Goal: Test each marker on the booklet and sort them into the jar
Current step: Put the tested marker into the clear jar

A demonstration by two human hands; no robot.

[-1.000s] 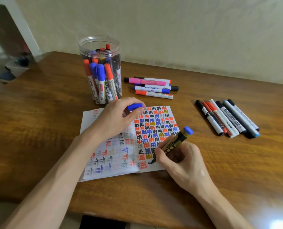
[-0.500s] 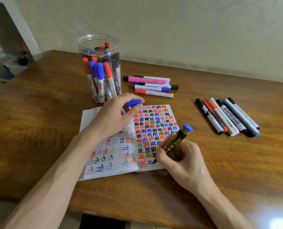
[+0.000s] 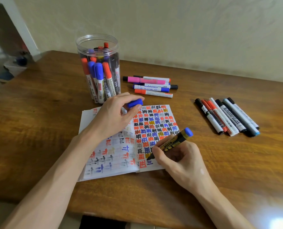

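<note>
Fingers (image 3: pixel 159 152) of your right hand (image 3: pixel 180 157) were curled round a black-and-yellow marker (image 3: pixel 174 142). They pinched it low on the barrel like a pen, with its blue end tilted up and away to the right. Its tip touched the right page of the open booklet (image 3: pixel 114 169) near the bottom edge, right by a few short blue strokes (image 3: pixel 149 162) and a large red character. That page was crowded with rows of red, blue, black and yellow marks; the left page carried fainter ones.

Your left hand (image 3: pixel 114 118) rested on the top of the left page, thumb and forefinger pinching a blue cap (image 3: pixel 135 103) near the booklet's far edge. The booklet lay flat on the wooden table (image 3: pixel 38 116) in front of you.

You had the clear jar (image 3: pixel 114 47) upright and lidless just beyond the booklet's far left corner, packed with red, blue and black markers standing on end. A few loose markers (image 3: pixel 151 86) lay bunched to the right of the jar, a pink one among them. Another row of markers (image 3: pixel 226 116) lay side by side well to the right of the booklet, touching one another.
</note>
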